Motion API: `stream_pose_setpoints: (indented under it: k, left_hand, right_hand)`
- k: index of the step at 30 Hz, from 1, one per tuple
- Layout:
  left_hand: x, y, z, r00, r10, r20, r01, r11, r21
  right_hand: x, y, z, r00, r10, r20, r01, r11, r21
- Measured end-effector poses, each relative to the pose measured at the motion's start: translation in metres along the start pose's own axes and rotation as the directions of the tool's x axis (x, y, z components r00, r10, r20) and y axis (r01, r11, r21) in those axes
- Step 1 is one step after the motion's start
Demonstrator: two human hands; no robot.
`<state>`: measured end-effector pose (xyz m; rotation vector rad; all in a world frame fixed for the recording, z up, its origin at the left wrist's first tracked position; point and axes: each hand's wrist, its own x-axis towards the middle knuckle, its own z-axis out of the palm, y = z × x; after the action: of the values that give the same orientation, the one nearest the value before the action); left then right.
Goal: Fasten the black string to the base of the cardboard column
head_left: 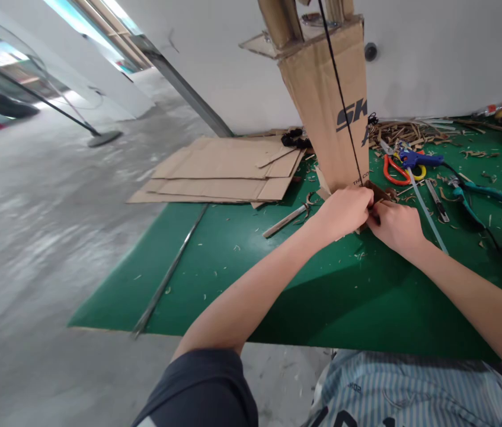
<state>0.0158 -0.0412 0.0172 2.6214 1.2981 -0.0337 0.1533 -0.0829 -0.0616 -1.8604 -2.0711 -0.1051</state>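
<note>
In the head view, both hands are brought together at the foot of a tall brown cardboard structure [322,107], which is stood on the far part of the green table [112,296], in front of a white wall [432,71]. The left hand [351,207] is closed on the lower end of the structure, and the right hand [397,225] is pinched on it just beside; the exact placing of the fingertips is hidden by the knuckles. A black cord [340,89] is stretched down the printed face toward the left hand.

To the left of the structure, flat cardboard sheets [224,166] are stacked in overlapping layers, partly over the table edge. A short strip [285,222] is laid near the left wrist, and a long narrow grey strip [168,279] is set across the left part of the table.

To the right, orange-handled scissors [387,171] are partly overlapped by a blue glue gun [424,159]. Near them are placed a pale stick [427,213], a utility knife [437,201] and teal-handled pliers [468,209]. Brown scraps [411,135] are heaped along the wall, and small shavings are scattered over the table.
</note>
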Motion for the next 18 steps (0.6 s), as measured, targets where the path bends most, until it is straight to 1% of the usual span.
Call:
stream_pose_setpoints:
  k: [4,7,10,13,15,18]
  left_hand:
    - [0.001,-0.004,-0.001,1.000,0.010,-0.004,-0.011,0.997,-0.073]
    - [0.002,-0.006,-0.001,1.000,0.019,-0.015,-0.020,0.997,-0.080]
    - [0.003,-0.007,-0.001,1.000,0.014,-0.004,-0.014,0.997,-0.080]
    - [0.002,-0.008,-0.003,1.000,0.005,0.007,-0.004,0.994,-0.107]
    - [0.002,-0.009,-0.004,1.000,0.002,0.005,-0.001,0.992,-0.126]
    - [0.002,-0.009,-0.006,1.000,0.000,0.016,0.002,0.989,-0.149]
  right_hand:
    - [-0.001,-0.004,0.003,1.000,0.021,-0.012,-0.021,1.000,0.022]
    - [-0.002,-0.004,0.003,0.999,-0.002,-0.034,0.002,1.000,0.005]
    - [0.000,0.000,0.000,0.993,-0.105,-0.055,0.103,0.994,-0.044]
    - [0.002,0.004,-0.006,0.974,-0.222,-0.054,0.217,0.972,-0.085]
    - [0.004,0.006,-0.009,0.965,-0.258,-0.052,0.253,0.963,-0.098]
    - [0.004,0.007,-0.011,0.960,-0.276,-0.049,0.270,0.957,-0.103]
